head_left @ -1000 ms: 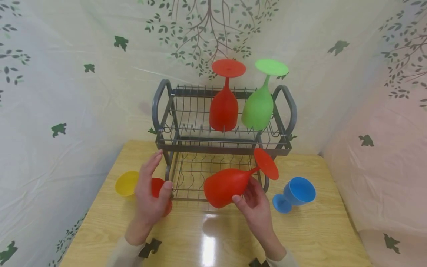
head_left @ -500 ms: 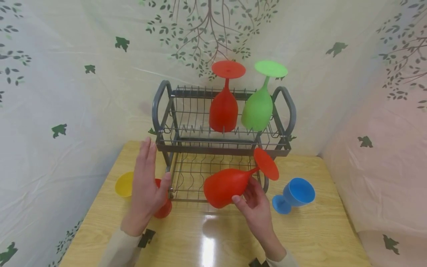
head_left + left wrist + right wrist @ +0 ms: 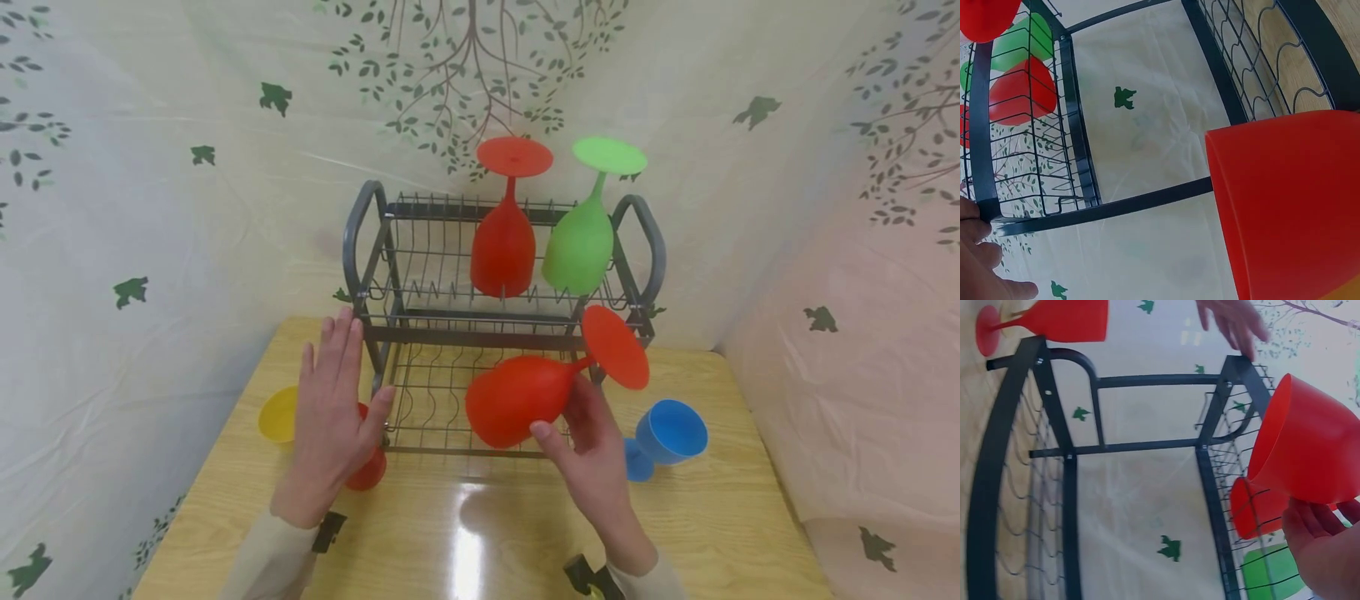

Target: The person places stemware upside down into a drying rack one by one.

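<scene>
My right hand point(image 3: 600, 458) grips a red plastic goblet point(image 3: 517, 400) around the lower bowl near the stem. The goblet lies tilted in the air before the dish rack point(image 3: 480, 337), its mouth to the left and its foot to the upper right. My left hand point(image 3: 330, 417) has straight fingers and holds nothing; its fingertips are right at the rack's front left corner in the left wrist view. Beneath that hand, partly hidden, a second red goblet point(image 3: 366, 471) stands on the table. On the upper tier, another red goblet point(image 3: 502, 250) and a green goblet point(image 3: 579, 246) rest upside down.
A yellow cup point(image 3: 277, 415), partly covered by the left hand, is at the table's left. To the right of the rack stands a blue goblet point(image 3: 675, 429), its foot partly behind the right hand. A leaf-patterned sheet point(image 3: 225, 250) hangs behind the wooden table point(image 3: 405, 542).
The right hand has lifted the red goblet slightly up and to the right. My left hand has shifted forward, its fingers straightening beside the rack's corner.
</scene>
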A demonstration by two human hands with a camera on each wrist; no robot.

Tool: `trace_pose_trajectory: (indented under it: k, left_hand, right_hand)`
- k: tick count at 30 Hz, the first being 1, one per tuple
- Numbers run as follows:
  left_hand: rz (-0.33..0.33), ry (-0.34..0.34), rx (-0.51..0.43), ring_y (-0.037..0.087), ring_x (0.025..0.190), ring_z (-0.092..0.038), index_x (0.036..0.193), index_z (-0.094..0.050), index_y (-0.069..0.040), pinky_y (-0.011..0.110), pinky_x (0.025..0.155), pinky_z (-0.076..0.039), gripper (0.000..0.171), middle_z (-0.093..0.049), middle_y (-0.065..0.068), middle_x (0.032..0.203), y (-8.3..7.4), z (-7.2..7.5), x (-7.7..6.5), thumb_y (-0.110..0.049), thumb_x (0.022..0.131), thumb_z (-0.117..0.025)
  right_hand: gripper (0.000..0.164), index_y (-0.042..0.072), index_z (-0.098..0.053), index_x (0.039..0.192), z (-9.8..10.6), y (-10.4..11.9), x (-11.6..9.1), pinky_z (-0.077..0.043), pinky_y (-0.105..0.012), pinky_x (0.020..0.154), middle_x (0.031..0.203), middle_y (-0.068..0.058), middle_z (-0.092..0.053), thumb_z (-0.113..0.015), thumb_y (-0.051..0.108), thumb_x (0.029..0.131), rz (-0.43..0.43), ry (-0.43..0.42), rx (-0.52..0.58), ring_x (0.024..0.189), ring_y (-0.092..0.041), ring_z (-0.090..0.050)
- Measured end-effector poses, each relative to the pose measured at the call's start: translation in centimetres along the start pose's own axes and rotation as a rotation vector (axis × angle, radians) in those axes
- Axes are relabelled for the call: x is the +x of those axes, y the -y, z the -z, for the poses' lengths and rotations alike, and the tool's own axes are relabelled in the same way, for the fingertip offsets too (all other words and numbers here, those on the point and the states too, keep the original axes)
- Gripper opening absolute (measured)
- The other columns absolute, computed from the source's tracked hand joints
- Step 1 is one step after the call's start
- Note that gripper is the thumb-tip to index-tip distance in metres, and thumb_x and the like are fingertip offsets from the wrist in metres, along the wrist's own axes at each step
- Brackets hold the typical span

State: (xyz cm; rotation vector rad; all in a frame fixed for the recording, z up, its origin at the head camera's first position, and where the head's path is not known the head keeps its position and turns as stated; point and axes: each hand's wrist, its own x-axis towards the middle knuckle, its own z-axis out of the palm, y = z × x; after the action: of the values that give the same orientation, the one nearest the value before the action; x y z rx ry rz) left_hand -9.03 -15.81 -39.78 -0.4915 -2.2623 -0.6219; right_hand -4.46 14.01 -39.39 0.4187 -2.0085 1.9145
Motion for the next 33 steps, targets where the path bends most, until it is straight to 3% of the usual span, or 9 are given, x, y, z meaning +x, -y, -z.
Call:
trace_pose_trajectory:
  k: [8, 16, 29, 33]
  left_hand:
    - [-0.014, -0.015, 0.015, 0.033, 0.158, -0.018, 0.160, -0.030, 0.003, 0.060, 0.125, -0.013, 0.082, -0.025, 0.015, 0.170, -0.1, 0.1, 0.1, -0.060, 0.108, -0.025]
    - [-0.016, -0.020, 0.020, 0.033, 0.157, -0.019, 0.160, -0.031, 0.003, 0.061, 0.125, -0.013, 0.080, -0.025, 0.014, 0.170, 0.0, 0.1, 0.1, -0.058, 0.108, -0.027]
    - [-0.023, -0.048, 0.020, 0.034, 0.157, -0.021, 0.158, -0.034, 0.004, 0.062, 0.125, -0.016, 0.079, -0.029, 0.016, 0.168, -0.4, 0.2, 0.2, -0.057, 0.109, -0.028]
    - [-0.019, -0.044, 0.025, 0.035, 0.156, -0.022, 0.158, -0.033, 0.004, 0.062, 0.125, -0.015, 0.079, -0.029, 0.016, 0.168, -0.4, 0.2, 0.1, -0.057, 0.108, -0.029]
  right_hand:
    - [0.071, 0.006, -0.049, 0.152, -0.5, 1.7, 1.0, -0.051, -0.031, 0.104, 0.145, -0.012, -0.059, -0.073, -0.010, 0.086, 0.102, 0.021, -0.059, 0.136, -0.022, -0.056]
    - [0.065, 0.005, -0.049, 0.150, -1.3, 3.6, 3.2, -0.053, -0.034, 0.102, 0.142, -0.012, -0.060, -0.075, 0.004, 0.090, 0.200, 0.037, -0.062, 0.132, -0.029, -0.059]
    - [0.063, 0.003, -0.049, 0.150, -2.6, 5.5, 5.7, -0.055, -0.036, 0.101, 0.139, -0.009, -0.063, -0.076, 0.015, 0.094, 0.230, 0.014, -0.023, 0.127, -0.029, -0.063]
    - [0.064, 0.005, -0.049, 0.151, -3.1, 6.0, 6.6, -0.056, -0.037, 0.100, 0.139, -0.008, -0.063, -0.075, 0.011, 0.092, 0.217, 0.027, -0.022, 0.123, -0.028, -0.064]
